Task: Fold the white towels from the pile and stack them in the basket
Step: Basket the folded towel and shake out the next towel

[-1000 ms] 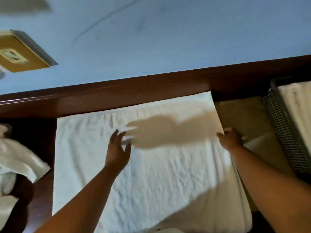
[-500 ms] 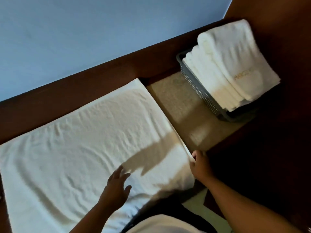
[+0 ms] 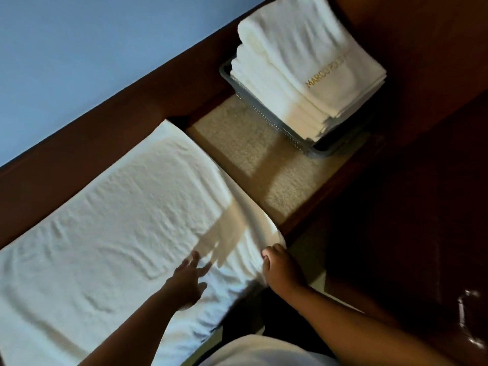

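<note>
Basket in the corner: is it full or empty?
Full. Folded towels are stacked in the basket, rising well above its rim.

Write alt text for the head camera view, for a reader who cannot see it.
A person's left hand rests with spread fingers on a white towel laid out flat, while the right hand grips its near right corner. Beyond, to the right, a grey basket holds a stack of folded towels, the top one lettered in gold.

hands: bare | forearms: bare | worn: white garment
</note>
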`<state>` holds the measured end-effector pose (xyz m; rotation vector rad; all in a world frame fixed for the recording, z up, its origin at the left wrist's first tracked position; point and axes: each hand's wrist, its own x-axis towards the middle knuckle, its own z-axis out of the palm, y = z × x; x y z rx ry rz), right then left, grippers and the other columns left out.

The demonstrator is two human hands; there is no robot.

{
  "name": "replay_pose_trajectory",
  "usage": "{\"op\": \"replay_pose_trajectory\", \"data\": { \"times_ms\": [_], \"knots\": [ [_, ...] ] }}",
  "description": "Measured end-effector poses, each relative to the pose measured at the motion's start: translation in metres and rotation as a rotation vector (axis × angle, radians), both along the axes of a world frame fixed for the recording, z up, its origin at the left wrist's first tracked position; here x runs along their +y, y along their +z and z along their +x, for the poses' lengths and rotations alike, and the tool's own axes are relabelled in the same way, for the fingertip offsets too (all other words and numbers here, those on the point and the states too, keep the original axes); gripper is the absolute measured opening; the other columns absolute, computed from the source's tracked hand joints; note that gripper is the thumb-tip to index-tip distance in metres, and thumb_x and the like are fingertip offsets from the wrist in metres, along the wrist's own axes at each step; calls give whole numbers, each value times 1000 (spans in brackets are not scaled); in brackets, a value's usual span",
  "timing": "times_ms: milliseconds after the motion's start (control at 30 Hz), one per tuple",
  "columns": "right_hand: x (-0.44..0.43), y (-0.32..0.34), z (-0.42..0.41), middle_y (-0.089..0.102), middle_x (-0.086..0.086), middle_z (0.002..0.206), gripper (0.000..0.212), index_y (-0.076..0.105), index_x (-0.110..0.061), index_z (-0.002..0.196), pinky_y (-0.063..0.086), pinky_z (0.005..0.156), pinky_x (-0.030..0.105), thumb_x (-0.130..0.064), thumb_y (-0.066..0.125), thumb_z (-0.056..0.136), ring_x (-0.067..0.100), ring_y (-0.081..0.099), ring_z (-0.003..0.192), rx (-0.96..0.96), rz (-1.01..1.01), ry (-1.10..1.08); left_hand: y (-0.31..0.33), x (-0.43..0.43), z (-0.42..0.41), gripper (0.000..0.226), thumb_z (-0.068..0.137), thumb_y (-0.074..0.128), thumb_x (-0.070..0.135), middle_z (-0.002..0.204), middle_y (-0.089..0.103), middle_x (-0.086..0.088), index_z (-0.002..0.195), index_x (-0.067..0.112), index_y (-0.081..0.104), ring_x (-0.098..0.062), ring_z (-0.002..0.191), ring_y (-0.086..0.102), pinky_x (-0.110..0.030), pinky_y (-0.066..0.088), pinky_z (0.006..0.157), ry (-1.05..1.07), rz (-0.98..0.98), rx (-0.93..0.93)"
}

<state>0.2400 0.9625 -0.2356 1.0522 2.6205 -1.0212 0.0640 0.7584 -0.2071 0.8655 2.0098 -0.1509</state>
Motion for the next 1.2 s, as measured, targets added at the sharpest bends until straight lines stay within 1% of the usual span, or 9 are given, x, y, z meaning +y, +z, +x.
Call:
{"op": "replay_pose_trajectory", "data": {
  "times_ms": [167,233,333,567,733,833,933,1067,1200],
  "knots": [
    [-6,-5,10,56,3,108,38,62,-19,99,48,80,39,-42,34,88,28,58,94,49,-175,85,1,-11,8,76,103,50,38,160,-30,4,159,43,-2,-26,155,-12,-45,22,123,-21,11,8],
    [-3,-6,13,59,5,107,26,62,-15,99,44,82,34,-34,45,91,29,59,98,18,-209,57,0,-12,11,79,103,51,37,155,-34,6,159,41,-5,-26,155,-12,-44,21,124,-26,3,15],
    [-1,-14,23,62,5,116,18,61,-18,108,43,84,33,-28,56,94,28,60,105,-52,-151,22,3,-12,14,82,103,52,39,161,-31,1,159,38,-8,-26,155,-10,-41,19,124,-42,-34,3],
    [-3,-11,36,48,9,137,35,44,-17,137,51,80,38,-17,37,103,30,66,105,-393,197,292,11,-22,12,82,102,53,37,164,-27,-2,160,33,-5,-24,156,5,-37,25,123,-130,-51,-3],
    [3,-10,39,53,4,130,28,59,-21,123,47,87,40,-28,45,100,30,59,110,-165,132,322,9,-30,11,83,101,54,38,164,-26,0,161,34,-4,-24,156,5,-37,24,123,-178,-47,18],
    [-6,-10,37,55,2,136,40,59,-21,132,44,97,35,-31,45,96,24,54,122,16,-65,191,9,-30,10,80,101,54,38,166,-20,3,160,38,1,-23,155,14,-36,29,121,-172,-40,31],
    [-22,-10,29,59,1,125,55,67,-23,124,51,90,35,-45,32,88,24,61,110,100,-124,106,15,-28,12,74,100,53,40,169,-7,8,160,41,9,-21,150,29,-36,38,114,-169,-20,86],
    [-37,-5,13,55,-4,118,39,65,-30,121,52,79,36,-46,43,92,24,63,103,100,-42,57,19,-30,11,63,101,50,41,168,1,13,158,39,23,-14,147,34,-30,37,114,-139,46,114],
    [-43,1,-5,46,-1,138,60,42,-32,144,46,95,40,-55,53,90,27,52,122,-80,-51,77,20,-43,8,60,100,52,41,168,1,16,155,42,28,-11,147,34,-29,37,113,-124,70,89]
  ]
}}
